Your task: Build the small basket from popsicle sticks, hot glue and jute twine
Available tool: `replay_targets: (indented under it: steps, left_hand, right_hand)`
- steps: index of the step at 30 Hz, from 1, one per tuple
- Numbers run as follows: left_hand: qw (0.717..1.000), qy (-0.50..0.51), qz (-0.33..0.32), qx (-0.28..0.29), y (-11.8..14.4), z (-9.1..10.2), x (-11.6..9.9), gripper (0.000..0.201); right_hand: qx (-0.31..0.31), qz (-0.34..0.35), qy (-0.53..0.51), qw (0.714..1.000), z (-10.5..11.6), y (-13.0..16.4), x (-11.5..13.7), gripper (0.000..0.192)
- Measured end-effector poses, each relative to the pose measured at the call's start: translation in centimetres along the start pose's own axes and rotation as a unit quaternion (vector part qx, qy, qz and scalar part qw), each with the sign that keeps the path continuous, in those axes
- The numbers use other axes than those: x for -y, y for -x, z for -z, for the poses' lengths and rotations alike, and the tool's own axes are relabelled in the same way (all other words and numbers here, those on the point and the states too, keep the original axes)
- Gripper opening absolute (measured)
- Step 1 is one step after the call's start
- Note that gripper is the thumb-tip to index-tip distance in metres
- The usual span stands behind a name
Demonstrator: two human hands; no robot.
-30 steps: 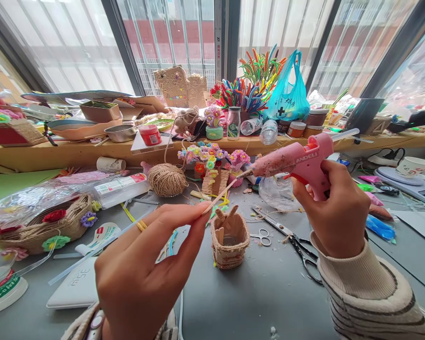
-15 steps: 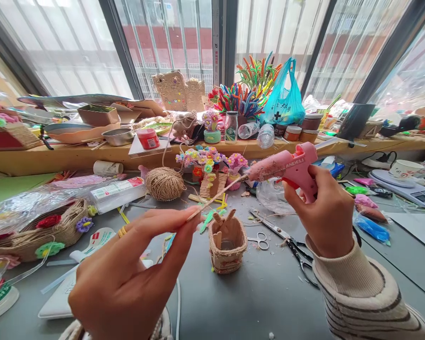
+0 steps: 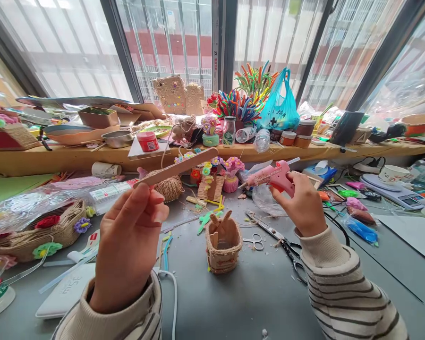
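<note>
Pinched by one end in my left hand is a flat wooden craft stick, tilted up to the right with its broad face showing. My right hand grips a pink hot glue gun by its handle, the nozzle pointing left and down. Stick and nozzle are apart. Between and below the hands, a small twine-trimmed basket stands on the grey table, with wooden pieces sticking up inside it. Small scissors lie just right of the basket, and larger black-handled scissors lie farther right.
A ball of twine and a clay-flower piece stand behind the basket. At left lies a long twine basket with flowers, near a white power bank and its cable. A kitchen scale sits at right. The back ledge is crowded.
The craft stick, edge-on against the nozzle before, now shows its flat face and is away from it. My left hand has moved left and turned; the glue gun has drawn back slightly and lower.
</note>
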State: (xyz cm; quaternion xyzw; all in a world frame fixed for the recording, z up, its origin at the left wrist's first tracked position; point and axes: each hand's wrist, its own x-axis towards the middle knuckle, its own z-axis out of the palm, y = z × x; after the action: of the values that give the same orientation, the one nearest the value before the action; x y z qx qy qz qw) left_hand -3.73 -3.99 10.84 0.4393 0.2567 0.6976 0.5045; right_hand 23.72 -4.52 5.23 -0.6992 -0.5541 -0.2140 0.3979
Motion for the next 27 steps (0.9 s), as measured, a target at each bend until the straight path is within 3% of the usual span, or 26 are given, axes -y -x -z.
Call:
replay_targets:
  steps: [8,17,27]
  left_hand:
    - [0.998,0.04,0.024,-0.031,0.0,-0.3,1.1,0.02]
    - [0.998,0.045,0.041,-0.026,0.0,-0.4,1.4,0.023]
    - [0.998,0.044,0.046,0.016,0.4,-0.5,1.4,0.019]
  right_hand:
    - [0.101,-0.036,0.058,0.993,-2.4,0.7,-0.6,0.038]
    - [0.232,-0.088,0.11,0.962,-6.3,2.5,-1.0,0.033]
    - [0.287,-0.129,0.131,0.94,-8.5,4.1,-0.7,0.034]
